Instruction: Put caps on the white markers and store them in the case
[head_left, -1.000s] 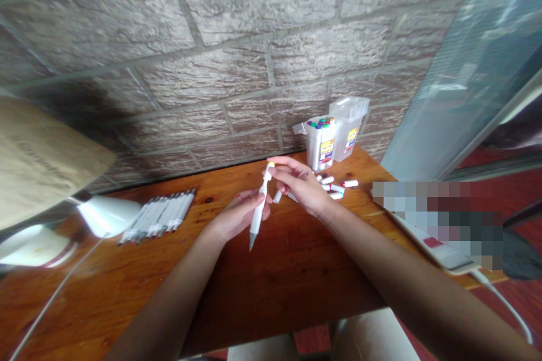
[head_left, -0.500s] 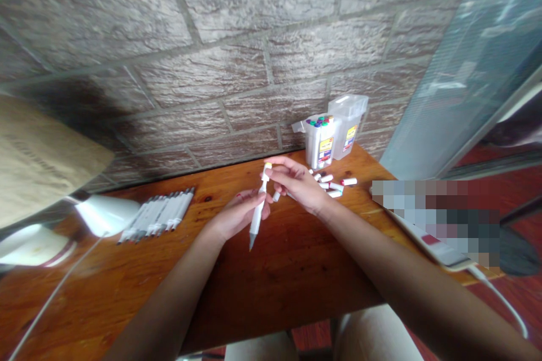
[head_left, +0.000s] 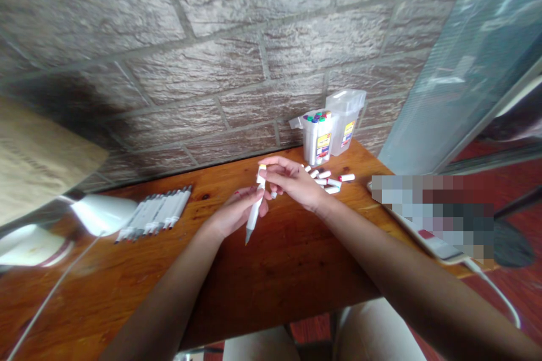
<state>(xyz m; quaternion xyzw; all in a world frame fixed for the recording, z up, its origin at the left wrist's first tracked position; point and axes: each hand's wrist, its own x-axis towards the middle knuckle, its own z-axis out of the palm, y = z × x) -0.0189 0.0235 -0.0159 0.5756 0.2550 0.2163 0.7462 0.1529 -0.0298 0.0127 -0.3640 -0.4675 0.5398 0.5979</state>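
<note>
My left hand [head_left: 237, 211] pinches the barrel of a white marker [head_left: 254, 217], whose grey, pointed end slants down toward me over the table. At the marker's upper end, the fingers of my right hand [head_left: 294, 182] grip a white cap with a yellow top [head_left: 262, 172]. Cap and marker meet end to end; how far the cap sits on is hard to make out. Just below my right fingers shows another small white piece [head_left: 274, 195], and whether it is held or lying on the table I cannot tell. Several loose white caps [head_left: 332, 190] lie beyond my right hand.
On the left, several capless white markers [head_left: 158, 211] lie in a row beside a white lamp [head_left: 104, 214]. A clear case of markers [head_left: 317, 138] and a clear lid [head_left: 345, 124] stand against the brick wall. A laptop [head_left: 427, 237], partly blurred, sits at right with a cable [head_left: 495, 287].
The yellow-topped cap has come down closer onto the marker's upper end, covering more of its narrow tip. Both hands keep their grips, and the whole view has shifted slightly.
</note>
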